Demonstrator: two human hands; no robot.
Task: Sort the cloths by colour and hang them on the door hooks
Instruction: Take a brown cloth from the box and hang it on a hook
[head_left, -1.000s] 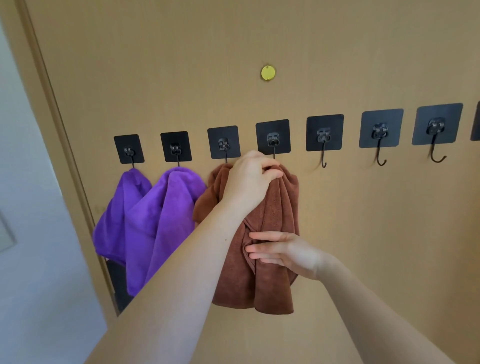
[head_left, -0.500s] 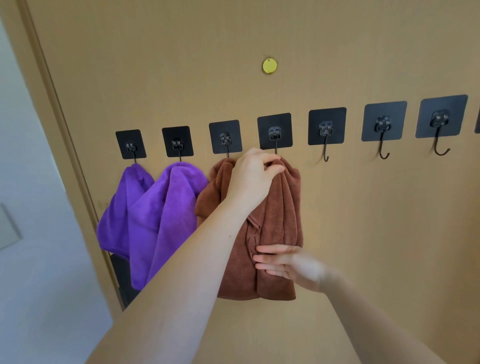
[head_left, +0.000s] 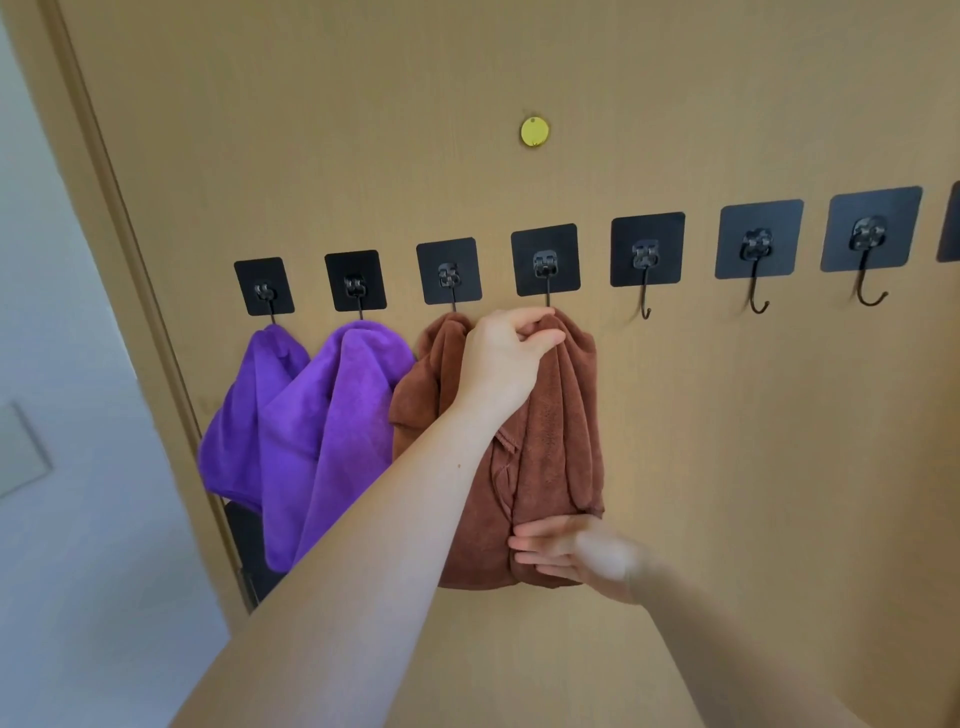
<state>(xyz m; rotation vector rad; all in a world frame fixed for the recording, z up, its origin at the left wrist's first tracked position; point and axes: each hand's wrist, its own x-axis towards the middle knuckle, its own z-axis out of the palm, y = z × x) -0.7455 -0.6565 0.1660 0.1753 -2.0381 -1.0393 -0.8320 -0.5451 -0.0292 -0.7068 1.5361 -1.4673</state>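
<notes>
Left hand up top, fingers and thumb curled round the bunched crown of the second brown cloth, pinching the gathered fabric right under the fourth hook. That high grip looks meant to seat the fold over the hook's tip, though the knuckles hide whether it has caught. Down low, the right hand, blurred, lies with straight fingers against the cloth's bottom edge, holding nothing, seemingly steadying the drape so it hangs flat on the door. Just beside it on the left and touching it, the first brown cloth hangs from the third hook. Beyond that the two purple cloths drop from the first two hooks, so like colours sit side by side, purple then brown. To the right, three bare hooks wait in the row. A small yellow disc sits on the door above them. My read: this brown one is nearly hung, and letting go too soon could let it slide off.
</notes>
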